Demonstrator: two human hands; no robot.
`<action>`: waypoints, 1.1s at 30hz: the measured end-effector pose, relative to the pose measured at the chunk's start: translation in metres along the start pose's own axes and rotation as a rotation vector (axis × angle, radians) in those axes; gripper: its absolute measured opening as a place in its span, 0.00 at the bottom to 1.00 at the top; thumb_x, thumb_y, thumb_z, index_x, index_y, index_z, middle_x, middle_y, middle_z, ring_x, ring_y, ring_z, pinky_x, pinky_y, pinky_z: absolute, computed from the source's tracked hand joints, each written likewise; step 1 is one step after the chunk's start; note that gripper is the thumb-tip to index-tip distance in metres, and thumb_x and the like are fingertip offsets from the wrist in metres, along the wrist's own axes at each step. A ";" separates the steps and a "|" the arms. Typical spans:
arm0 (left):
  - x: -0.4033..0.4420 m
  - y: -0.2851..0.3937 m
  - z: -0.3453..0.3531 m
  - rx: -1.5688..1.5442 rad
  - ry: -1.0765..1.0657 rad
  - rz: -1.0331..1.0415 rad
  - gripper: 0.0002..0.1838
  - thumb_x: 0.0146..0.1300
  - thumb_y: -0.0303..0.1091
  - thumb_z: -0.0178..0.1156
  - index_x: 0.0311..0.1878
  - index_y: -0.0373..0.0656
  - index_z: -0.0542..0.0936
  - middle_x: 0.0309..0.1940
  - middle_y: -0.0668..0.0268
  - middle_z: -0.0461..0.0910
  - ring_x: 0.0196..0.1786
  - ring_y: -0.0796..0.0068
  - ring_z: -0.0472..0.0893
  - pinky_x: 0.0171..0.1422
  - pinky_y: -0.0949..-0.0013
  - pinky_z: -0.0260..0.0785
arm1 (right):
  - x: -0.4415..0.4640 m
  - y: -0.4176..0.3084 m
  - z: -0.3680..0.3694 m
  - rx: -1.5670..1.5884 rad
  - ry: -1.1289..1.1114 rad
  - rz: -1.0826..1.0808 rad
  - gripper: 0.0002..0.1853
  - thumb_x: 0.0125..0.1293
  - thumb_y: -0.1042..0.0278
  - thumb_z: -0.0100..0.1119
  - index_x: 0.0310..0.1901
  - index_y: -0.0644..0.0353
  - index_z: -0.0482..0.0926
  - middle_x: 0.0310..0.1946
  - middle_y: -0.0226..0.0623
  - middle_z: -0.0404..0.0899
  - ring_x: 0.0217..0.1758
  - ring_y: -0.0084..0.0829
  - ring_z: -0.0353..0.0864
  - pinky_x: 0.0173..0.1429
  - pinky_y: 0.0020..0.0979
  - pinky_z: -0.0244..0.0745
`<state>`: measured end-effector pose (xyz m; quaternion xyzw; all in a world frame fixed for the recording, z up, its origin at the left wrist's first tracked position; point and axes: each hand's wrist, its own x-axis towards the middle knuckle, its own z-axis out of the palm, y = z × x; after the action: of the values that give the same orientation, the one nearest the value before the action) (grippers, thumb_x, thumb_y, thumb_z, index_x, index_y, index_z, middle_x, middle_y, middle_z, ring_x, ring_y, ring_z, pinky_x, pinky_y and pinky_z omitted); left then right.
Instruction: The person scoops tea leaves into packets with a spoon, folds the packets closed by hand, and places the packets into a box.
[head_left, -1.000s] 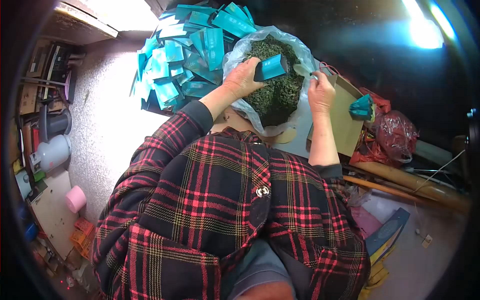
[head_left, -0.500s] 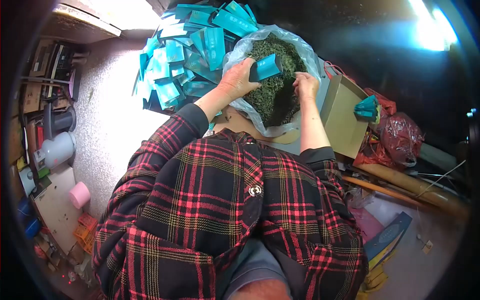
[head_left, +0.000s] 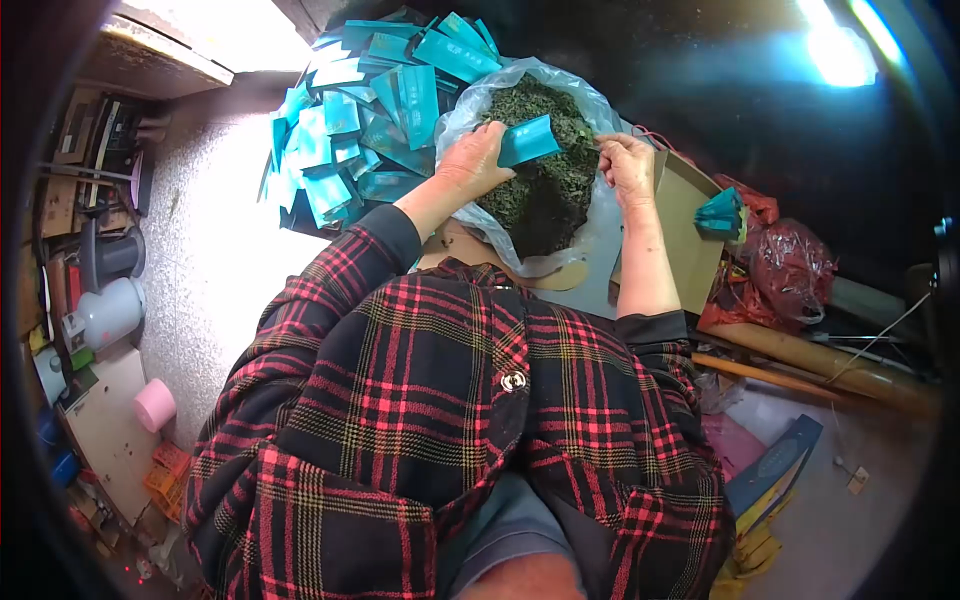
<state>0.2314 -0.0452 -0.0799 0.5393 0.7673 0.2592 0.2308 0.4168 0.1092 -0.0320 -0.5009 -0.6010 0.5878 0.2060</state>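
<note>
My left hand (head_left: 472, 162) is closed on the near end of a teal packet (head_left: 531, 141), holding it over a heap of dark green dried leaves (head_left: 545, 200). Those leaves fill a clear plastic bag (head_left: 606, 225) whose rim is spread wide. At the bag's right edge is my right hand (head_left: 629, 166), its thumb and fingers pinched together. Whatever the pinch holds is too small to make out. Many similar teal packets (head_left: 325, 130) lie in a loose pile left of the bag.
Right of the bag stands an open cardboard box (head_left: 675, 235), with a bundle of teal packets (head_left: 718, 214) at its far side. Red plastic bags (head_left: 795, 265) lie beyond. A pink cup-like container (head_left: 155, 405) and an orange crate (head_left: 168, 480) are at lower left.
My right hand has moved right, from over the leaves to the bag's right rim. The left hand still holds the packet in nearly the same place. The view has shifted slightly.
</note>
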 end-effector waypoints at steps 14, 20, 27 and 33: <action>0.003 0.010 0.004 -0.167 0.054 0.060 0.36 0.43 0.36 0.72 0.56 0.40 0.66 0.46 0.47 0.75 0.51 0.47 0.75 0.55 0.55 0.69 | -0.037 -0.032 0.039 -1.034 0.108 -1.081 0.08 0.53 0.77 0.58 0.35 0.56 0.80 0.21 0.34 0.76 0.25 0.37 0.77 0.30 0.35 0.74; 0.003 0.005 0.004 -0.216 0.074 0.078 0.38 0.42 0.36 0.73 0.57 0.40 0.66 0.47 0.47 0.75 0.52 0.48 0.75 0.55 0.56 0.68 | -0.048 -0.043 0.025 -0.971 0.274 -1.183 0.03 0.56 0.75 0.55 0.31 0.56 0.77 0.24 0.37 0.78 0.25 0.36 0.78 0.29 0.34 0.74; -0.003 -0.001 0.001 -0.205 0.081 0.058 0.38 0.43 0.40 0.73 0.57 0.40 0.66 0.48 0.48 0.75 0.52 0.48 0.75 0.55 0.56 0.69 | -0.020 0.013 0.016 -0.899 0.436 -0.765 0.04 0.57 0.74 0.54 0.32 0.57 0.79 0.25 0.40 0.81 0.29 0.38 0.81 0.34 0.34 0.77; -0.005 -0.012 0.003 -0.174 0.126 0.059 0.39 0.43 0.41 0.72 0.57 0.40 0.65 0.49 0.47 0.75 0.53 0.48 0.75 0.56 0.56 0.69 | 0.018 0.100 0.040 -1.147 0.350 -0.551 0.09 0.55 0.68 0.56 0.36 0.56 0.83 0.20 0.41 0.80 0.20 0.40 0.80 0.29 0.34 0.77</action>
<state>0.2265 -0.0528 -0.0894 0.5221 0.7386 0.3649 0.2206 0.4122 0.0847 -0.1384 -0.4473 -0.8827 0.0102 0.1441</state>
